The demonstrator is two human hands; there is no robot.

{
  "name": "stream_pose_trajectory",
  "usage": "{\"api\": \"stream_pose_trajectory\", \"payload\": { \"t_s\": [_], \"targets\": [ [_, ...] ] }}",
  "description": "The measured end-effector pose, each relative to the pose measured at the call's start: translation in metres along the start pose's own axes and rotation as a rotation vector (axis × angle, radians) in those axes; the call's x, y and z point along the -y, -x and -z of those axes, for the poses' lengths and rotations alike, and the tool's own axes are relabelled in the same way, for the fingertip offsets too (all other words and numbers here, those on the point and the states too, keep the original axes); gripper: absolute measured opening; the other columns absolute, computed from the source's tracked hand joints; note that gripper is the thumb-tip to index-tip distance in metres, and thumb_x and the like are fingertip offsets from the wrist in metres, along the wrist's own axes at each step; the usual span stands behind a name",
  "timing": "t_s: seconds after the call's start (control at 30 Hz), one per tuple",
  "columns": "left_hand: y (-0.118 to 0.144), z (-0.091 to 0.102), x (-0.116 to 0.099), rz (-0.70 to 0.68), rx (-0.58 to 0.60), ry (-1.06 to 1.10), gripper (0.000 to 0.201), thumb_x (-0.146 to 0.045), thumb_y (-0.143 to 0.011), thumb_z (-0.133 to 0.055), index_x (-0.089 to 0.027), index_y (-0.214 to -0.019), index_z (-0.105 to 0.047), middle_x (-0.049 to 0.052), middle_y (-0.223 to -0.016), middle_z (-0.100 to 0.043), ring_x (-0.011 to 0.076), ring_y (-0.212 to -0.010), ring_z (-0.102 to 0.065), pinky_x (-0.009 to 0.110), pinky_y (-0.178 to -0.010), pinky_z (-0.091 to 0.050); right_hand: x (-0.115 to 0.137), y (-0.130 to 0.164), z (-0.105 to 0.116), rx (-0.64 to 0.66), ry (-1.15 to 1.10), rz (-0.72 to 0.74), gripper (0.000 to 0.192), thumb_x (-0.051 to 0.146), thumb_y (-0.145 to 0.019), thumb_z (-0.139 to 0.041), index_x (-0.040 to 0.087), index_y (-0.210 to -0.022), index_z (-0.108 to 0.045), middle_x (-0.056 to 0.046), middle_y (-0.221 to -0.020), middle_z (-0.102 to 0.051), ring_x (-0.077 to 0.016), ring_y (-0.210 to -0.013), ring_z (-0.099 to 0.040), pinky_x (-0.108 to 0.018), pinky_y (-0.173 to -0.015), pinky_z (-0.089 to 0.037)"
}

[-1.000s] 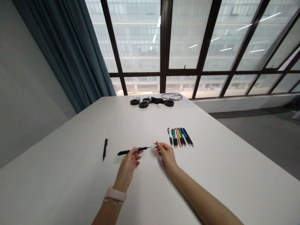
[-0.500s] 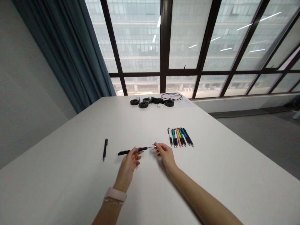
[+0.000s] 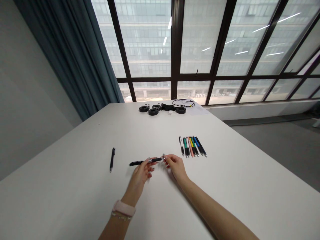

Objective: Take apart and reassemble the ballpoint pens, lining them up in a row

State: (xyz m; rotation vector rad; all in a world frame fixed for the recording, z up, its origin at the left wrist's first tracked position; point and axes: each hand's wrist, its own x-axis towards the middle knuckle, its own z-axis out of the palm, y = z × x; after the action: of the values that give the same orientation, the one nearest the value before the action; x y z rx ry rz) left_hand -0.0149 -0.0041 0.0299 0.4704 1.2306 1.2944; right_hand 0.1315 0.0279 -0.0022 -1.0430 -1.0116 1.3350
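Observation:
Between thumb and fingers, my left hand (image 3: pixel 144 169) grips a black pen (image 3: pixel 136 163) that lies nearly level, its front end toward the right. My right hand (image 3: pixel 176 166) is closed in a pinch at that front end, around a small silvery pen tip (image 3: pixel 163 158), mostly covered by the fingertips. Tip and barrel now meet or nearly meet; the fingers hide the exact joint. Off to the left, another black pen (image 3: pixel 112 160) lies alone on the white table (image 3: pixel 82 196).
Right of my hands lies a row of several coloured pens (image 3: pixel 192 146), side by side. Farther back are black tape-like rolls (image 3: pixel 153 112), a coiled black cable (image 3: pixel 183 102) and a sheet of paper (image 3: pixel 198 110). Windows and a blue curtain (image 3: pixel 72 56) stand behind the table.
My left hand has shifted the pen to the right. The thin refill that showed between barrel and tip is now covered, and the gap has closed. My right hand has hardly moved.

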Motion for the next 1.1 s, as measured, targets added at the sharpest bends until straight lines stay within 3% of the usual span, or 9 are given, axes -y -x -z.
{"api": "stream_pose_trajectory", "payload": {
  "t_s": [0.3,0.67,1.1],
  "targets": [
    [0.003,0.003,0.003,-0.005,0.071,-0.008,0.022,-0.026,-0.079,-0.061,-0.012,-0.093,-0.071,0.012,-0.089,-0.072,0.0085,-0.055,-0.055,0.019,-0.049,-0.037,0.002,0.000,-0.001,-0.023,0.004,0.001,0.041,0.055,-0.063,-0.071,0.014,-0.064,-0.067,-0.001,-0.056,-0.061,-0.0104,-0.050,-0.049,-0.023,-0.050,-0.039],
    [-0.003,0.010,0.012,-0.038,0.192,-0.023,0.044,-0.043,-0.066,-0.073,-0.013,-0.099,-0.071,0.013,-0.096,-0.071,0.0098,-0.062,-0.054,0.019,-0.051,-0.036,-0.003,-0.003,-0.001,-0.025,0.009,0.022,0.045,0.058,-0.062,-0.071,0.016,-0.054,-0.058,0.002,-0.048,-0.055,-0.0083,-0.043,-0.044,-0.022,-0.046,-0.036],
    [-0.013,0.013,0.019,-0.063,0.187,-0.090,0.048,-0.048,-0.061,-0.073,-0.012,-0.093,-0.072,0.012,-0.083,-0.069,0.0117,-0.059,-0.054,0.020,-0.046,-0.032,-0.002,0.001,0.000,0.045,0.211,0.097,0.056,0.064,-0.076,-0.054,0.018,-0.044,-0.049,0.004,-0.040,-0.042,-0.0089,-0.041,-0.037,-0.024,-0.048,-0.030]
  ]
}}
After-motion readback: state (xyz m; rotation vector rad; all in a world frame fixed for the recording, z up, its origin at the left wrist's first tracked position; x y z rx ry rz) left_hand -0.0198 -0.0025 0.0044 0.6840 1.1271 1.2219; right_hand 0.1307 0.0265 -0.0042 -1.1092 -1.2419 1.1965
